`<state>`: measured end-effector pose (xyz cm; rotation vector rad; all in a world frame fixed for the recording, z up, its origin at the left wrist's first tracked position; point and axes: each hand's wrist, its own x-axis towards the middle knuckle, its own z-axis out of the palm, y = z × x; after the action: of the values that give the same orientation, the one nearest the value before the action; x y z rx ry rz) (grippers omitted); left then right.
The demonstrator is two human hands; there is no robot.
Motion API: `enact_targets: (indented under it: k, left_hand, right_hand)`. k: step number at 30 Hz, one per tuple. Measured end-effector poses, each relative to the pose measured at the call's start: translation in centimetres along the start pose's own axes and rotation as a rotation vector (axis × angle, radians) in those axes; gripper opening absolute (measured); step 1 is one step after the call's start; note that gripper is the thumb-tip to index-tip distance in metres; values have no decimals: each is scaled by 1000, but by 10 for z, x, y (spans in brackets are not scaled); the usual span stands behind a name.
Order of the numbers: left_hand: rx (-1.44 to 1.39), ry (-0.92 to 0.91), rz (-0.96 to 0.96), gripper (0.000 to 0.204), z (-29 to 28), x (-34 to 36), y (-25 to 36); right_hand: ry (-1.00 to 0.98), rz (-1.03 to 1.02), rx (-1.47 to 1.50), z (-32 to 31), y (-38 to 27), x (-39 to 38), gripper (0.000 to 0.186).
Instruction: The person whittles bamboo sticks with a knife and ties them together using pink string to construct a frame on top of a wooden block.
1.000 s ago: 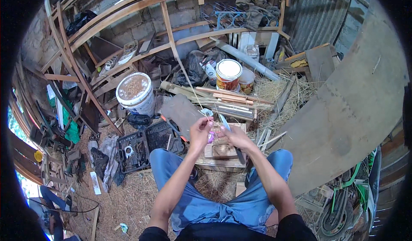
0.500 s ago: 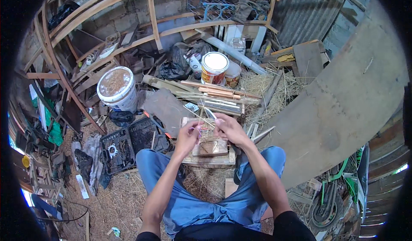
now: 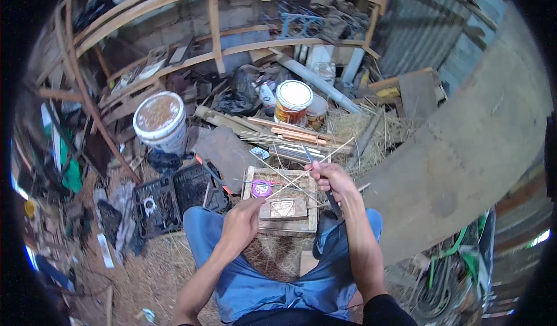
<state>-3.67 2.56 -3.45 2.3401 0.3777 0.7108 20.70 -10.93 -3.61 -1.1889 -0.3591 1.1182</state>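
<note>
My left hand pinches the lower end of a thin bamboo strip, which slants up to the right past my other hand. My right hand is wrapped round a knife, its pale blade pointing up and away and its dark handle showing below the fist. The strip crosses by the thumb and the blade's base; whether the edge touches it I cannot tell. Beneath lies a low wooden box-like stand with a carved-looking wooden block, a purple round thing and several loose thin strips.
Beyond the stand lies a pile of wooden sticks. A lidded bucket and a large white bucket stand farther back. An open black tool case is at the left; a large flat board leans on the right.
My hands have moved apart: the left drew down and toward me, the right shifted slightly right and lower. The purple round thing now shows fully, and the bamboo strip slants up to the right.
</note>
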Motion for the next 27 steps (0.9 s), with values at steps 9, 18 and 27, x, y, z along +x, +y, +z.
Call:
enact_targets:
  k: [9, 18, 27]
  left_hand:
    - [-29, -113, -182, 16, -17, 0, 5]
    - [-203, -102, -204, 19, 13, -4, -2]
    - [-223, -185, -399, 15, -56, -49, -24]
  right_hand:
    - [11, -53, -211, 19, 16, -10, 31]
    - [-281, -46, -151, 15, 12, -13, 28]
    - [212, -175, -122, -41, -31, -16, 30]
